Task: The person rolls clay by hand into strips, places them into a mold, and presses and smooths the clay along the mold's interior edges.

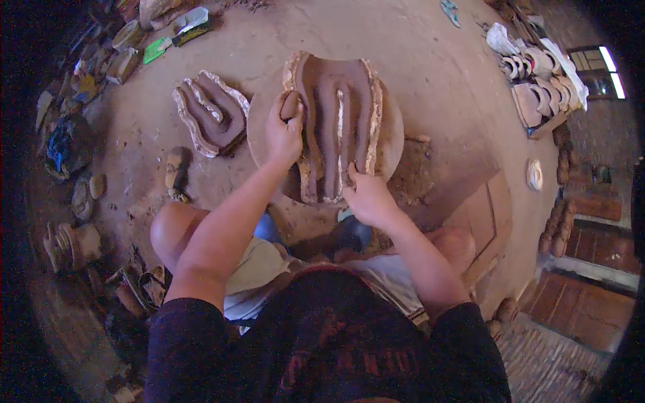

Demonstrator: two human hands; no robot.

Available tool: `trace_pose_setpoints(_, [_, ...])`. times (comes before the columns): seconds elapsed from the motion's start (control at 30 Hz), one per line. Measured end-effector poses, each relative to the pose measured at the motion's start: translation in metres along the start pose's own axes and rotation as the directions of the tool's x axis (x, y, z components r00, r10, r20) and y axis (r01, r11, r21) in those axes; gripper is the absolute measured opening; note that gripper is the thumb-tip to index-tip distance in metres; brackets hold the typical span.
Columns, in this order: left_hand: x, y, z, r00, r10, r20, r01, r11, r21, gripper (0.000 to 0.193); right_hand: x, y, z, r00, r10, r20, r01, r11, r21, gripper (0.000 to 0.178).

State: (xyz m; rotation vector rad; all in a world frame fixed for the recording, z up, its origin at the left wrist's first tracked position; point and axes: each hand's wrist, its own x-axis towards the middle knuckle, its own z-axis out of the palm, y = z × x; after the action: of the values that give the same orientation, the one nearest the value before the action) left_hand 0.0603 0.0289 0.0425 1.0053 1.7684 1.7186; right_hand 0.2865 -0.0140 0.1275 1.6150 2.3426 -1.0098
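Observation:
In front of me a long plaster mould with a chipped, pale rim stands on a round disc. Dark brown clay lines its hollow, and a narrow white ridge shows along the middle. My left hand is closed round a brown lump of clay at the mould's left rim. At the near right end, my right hand touches the clay lining and edge with its fingers apart. Its farther fingers are partly hidden. A second clay-lined mould lies on the floor to the left.
Curved clay pieces stand in rows at the far right, beside a white cloth. A flat board lies right of my knee. Several stones, bags and a green container line the left side.

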Motion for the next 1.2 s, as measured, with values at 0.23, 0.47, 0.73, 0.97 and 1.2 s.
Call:
trace_pose_setpoints(0.23, [-0.003, 0.016, -0.010, 0.999, -0.036, 0.003, 0.035, 0.993, 0.111, 0.042, -0.032, -0.004, -0.026, 0.988, -0.131, -0.087, 0.125, 0.990, -0.066, 0.042])
trace_pose_setpoints(0.47, [-0.018, 0.021, -0.013, 0.991, 0.132, 0.000, -0.128, 0.962, 0.240, 0.041, 0.080, -0.010, -0.065, 0.880, -0.044, -0.474, 0.132, 0.979, 0.154, 0.032])
trace_pose_setpoints(0.73, [-0.025, 0.011, -0.008, 0.997, 0.071, -0.025, -0.065, 0.979, 0.193, 0.044, 0.110, -0.008, -0.059, 0.941, -0.103, -0.323, 0.048, 0.984, -0.174, 0.037])
trace_pose_setpoints(0.97, [-0.024, -0.005, -0.004, 0.986, 0.162, -0.038, -0.148, 0.959, 0.243, 0.042, 0.058, 0.009, -0.018, 0.927, -0.105, -0.360, 0.046, 0.985, -0.167, 0.034])
trace_pose_setpoints(1.2, [-0.023, 0.001, -0.004, 0.997, 0.044, -0.059, -0.036, 0.991, 0.126, 0.043, 0.047, 0.008, -0.021, 0.953, -0.031, -0.302, -0.021, 0.986, -0.166, 0.035])
